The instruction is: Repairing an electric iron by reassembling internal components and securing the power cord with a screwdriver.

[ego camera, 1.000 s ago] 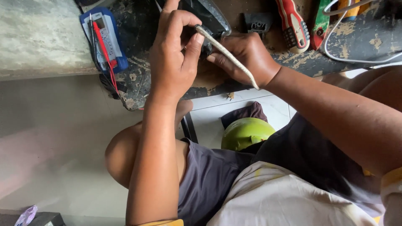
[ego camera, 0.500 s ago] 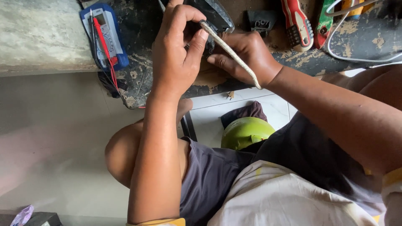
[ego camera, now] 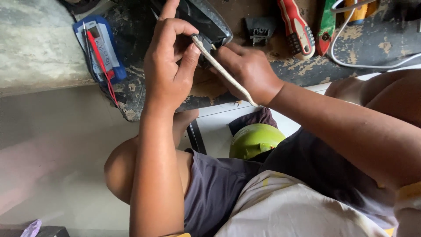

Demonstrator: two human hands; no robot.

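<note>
My left hand [ego camera: 169, 66] pinches the end of a pale braided cord [ego camera: 223, 70] between thumb and fingers, right at the edge of a black appliance [ego camera: 206, 19] lying on the worn workbench [ego camera: 280, 66]. My right hand [ego camera: 247, 72] rests beside it, fingers closed against the appliance's lower edge, with the cord running across its back toward the wrist. What the right fingers grip is hidden.
A blue multimeter [ego camera: 103, 50] with red and black probe leads lies at the bench's left end. A red-handled tool [ego camera: 296, 28], a green-handled tool [ego camera: 326, 24], a small black part [ego camera: 259, 30] and a white cable [ego camera: 372, 57] lie to the right. A green round object [ego camera: 254, 140] sits below near my knees.
Both hands shifted slightly up toward the appliance; the left thumb and fingers closed tighter on the cord's end.
</note>
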